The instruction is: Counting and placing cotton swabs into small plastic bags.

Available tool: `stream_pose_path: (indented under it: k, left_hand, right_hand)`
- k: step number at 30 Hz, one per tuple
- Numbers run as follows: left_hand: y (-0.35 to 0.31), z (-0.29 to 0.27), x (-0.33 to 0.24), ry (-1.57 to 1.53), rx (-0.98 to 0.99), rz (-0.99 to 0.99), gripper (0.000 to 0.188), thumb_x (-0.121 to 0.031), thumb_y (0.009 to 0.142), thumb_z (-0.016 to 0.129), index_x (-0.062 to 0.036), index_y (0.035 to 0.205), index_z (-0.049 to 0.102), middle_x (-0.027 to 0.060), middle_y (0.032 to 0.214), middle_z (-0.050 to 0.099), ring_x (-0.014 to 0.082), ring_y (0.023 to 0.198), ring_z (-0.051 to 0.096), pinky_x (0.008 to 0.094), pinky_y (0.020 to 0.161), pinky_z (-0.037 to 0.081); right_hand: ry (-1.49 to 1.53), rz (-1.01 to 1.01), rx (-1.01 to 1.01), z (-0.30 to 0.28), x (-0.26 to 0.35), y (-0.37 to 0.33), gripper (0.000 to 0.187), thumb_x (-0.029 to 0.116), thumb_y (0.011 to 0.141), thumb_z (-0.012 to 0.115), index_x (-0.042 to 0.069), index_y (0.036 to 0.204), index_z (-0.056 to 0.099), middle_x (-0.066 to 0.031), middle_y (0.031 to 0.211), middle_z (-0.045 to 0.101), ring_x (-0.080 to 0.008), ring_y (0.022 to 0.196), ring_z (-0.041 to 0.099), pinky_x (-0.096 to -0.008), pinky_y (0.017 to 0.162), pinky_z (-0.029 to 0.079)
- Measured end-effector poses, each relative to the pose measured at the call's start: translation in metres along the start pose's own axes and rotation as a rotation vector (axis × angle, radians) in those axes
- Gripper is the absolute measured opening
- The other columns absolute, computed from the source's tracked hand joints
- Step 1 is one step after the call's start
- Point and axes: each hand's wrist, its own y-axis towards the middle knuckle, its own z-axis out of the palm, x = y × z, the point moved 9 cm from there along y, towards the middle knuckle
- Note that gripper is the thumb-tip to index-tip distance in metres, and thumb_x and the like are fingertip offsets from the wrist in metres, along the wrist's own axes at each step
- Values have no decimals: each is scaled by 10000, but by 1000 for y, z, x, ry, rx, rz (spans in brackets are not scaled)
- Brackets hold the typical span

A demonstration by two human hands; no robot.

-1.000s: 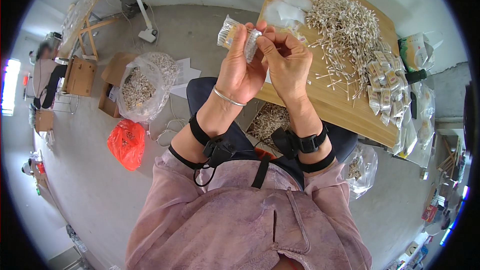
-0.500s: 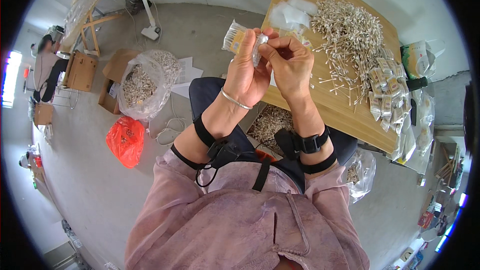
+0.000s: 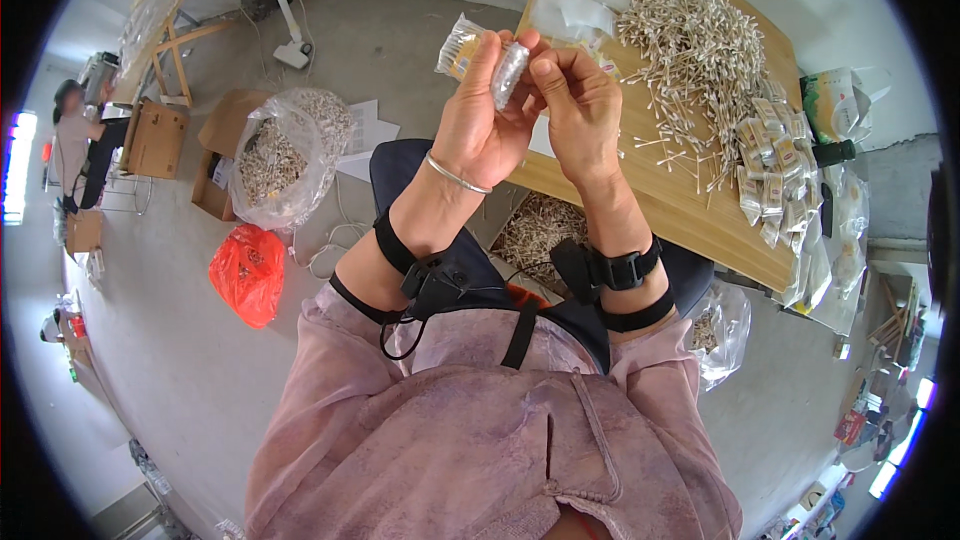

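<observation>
A small clear bag of cotton swabs (image 3: 460, 46) with a yellow label lies across my left hand (image 3: 474, 118), which is closed round it. White swab tips show at its far left end. The bag's crinkled clear end (image 3: 510, 76) sticks out between my two hands. Against that end my right hand (image 3: 584, 112) is bent in a pinch, thumb and forefinger together; its other fingers are partly hidden. Both hands are raised beside the left edge of the wooden table (image 3: 690, 230). Loose cotton swabs (image 3: 690, 50) are heaped on the table.
Filled swab packets (image 3: 776, 165) are piled at the table's right edge; flat clear bags (image 3: 575, 15) lie at its far left. An open box of swabs (image 3: 540, 230) is below the table. On the floor are a large swab sack (image 3: 280, 160) and a red bag (image 3: 247, 275). Another person (image 3: 85, 140) sits far left.
Both hands have moved slightly up and left with the bag. My right thumb has shifted off the middle of the crinkled end, and more of that clear plastic shows.
</observation>
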Motion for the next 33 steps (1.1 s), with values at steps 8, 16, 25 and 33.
stream_pose_path:
  k: [8,16,25,33]
  left_hand:
    - [1,1,-7,-79,-1,26,172,-338,895,574,-176,952,590,-37,1053,645,183,1111,539,382,979,392]
    - [3,-2,0,-121,-3,-5,199,-349,900,560,-155,940,582,-28,1059,636,201,1122,525,443,966,426]
    - [4,-3,-2,-181,40,-1,189,-339,912,541,-161,944,596,-17,1080,635,224,1138,516,481,966,424]
    - [8,-6,-9,-207,58,1,193,-335,915,537,-158,952,602,-11,1083,636,230,1150,509,465,971,426]
  right_hand:
    - [-133,-39,82,14,11,-6,134,81,879,609,-37,937,633,-40,770,641,-75,642,555,-202,576,459]
    - [-329,-38,49,12,9,-4,131,85,884,596,-34,928,629,-20,770,631,-56,647,531,-194,578,444]
    - [-326,-77,4,15,9,-6,107,73,855,584,-30,872,607,-82,725,629,-113,640,584,-260,603,484]
    - [-430,-95,6,23,5,1,116,82,837,582,-29,864,593,-129,740,629,-182,643,616,-291,611,495]
